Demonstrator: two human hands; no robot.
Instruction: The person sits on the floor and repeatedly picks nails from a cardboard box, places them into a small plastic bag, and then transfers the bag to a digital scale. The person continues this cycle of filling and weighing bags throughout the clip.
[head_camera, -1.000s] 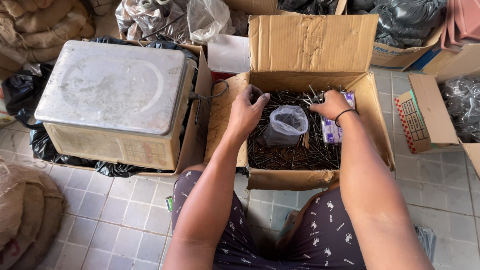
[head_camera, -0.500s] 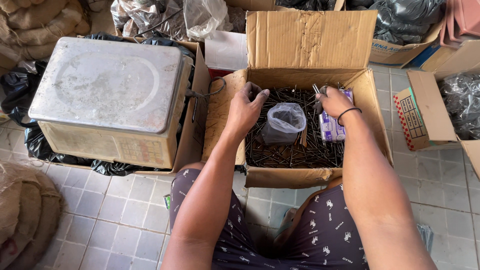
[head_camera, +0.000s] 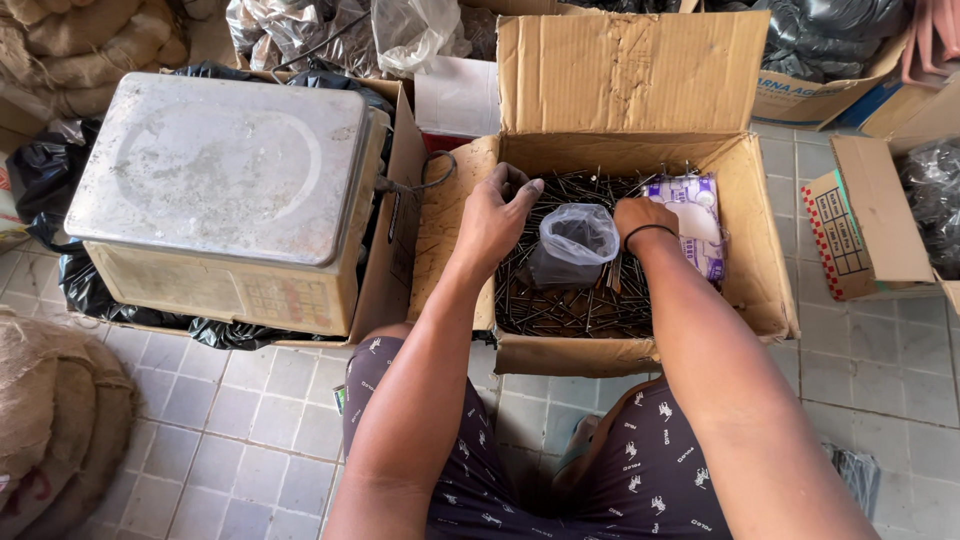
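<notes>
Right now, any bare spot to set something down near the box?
The flat metal top of the scale is bare. Bare floor tiles lie between the scale's box and the person's knee. Inside the cardboard box it is crowded: nails cover the bottom, with the plastic bag, left hand and right hand in the middle.

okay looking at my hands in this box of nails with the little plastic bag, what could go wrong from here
Bare skin among loose points: the left hand and right hand both sit over the nails, so a prick or scratch seems likely.
The thin plastic bag stands among those nails and could be pierced or tip over.
Nails may also slip out past the cardboard box onto the tiles.
</notes>
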